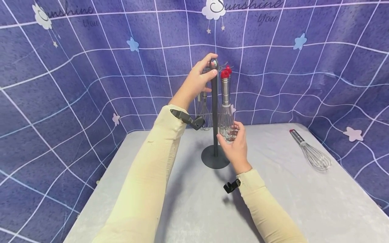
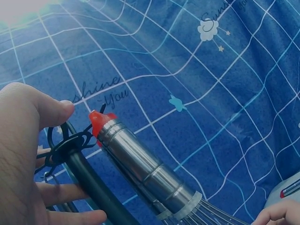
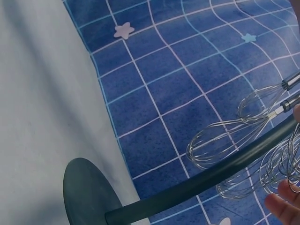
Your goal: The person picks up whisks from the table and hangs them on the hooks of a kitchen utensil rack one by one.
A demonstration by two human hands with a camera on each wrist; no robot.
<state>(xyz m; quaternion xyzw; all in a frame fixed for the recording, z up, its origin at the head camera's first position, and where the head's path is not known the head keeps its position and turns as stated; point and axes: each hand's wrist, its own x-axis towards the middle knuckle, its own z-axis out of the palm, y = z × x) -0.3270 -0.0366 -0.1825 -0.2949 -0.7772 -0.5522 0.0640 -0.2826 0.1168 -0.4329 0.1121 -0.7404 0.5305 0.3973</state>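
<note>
A dark upright stand (image 1: 214, 118) with a round base and hooks at its top holds several hanging whisks. My left hand (image 1: 197, 77) grips the top of the stand, thumb and fingers about the pole below the loop. Right of the pole hang two red-ended whisks, one behind the other; the front whisk (image 1: 225, 92) has a steel handle (image 2: 145, 161). My right hand (image 1: 238, 147) holds the wire loops of the red-ended whisk from below, thumb on one side and fingers (image 3: 283, 204) on the other. Smaller whisks (image 3: 220, 140) hang on the pole's left, partly hidden by my left hand.
Another red-ended whisk (image 1: 313, 153) lies on the grey-covered table (image 1: 273, 202) at the right. A blue curtain (image 1: 261, 77) with a grid and stars hangs close behind the stand and along both sides.
</note>
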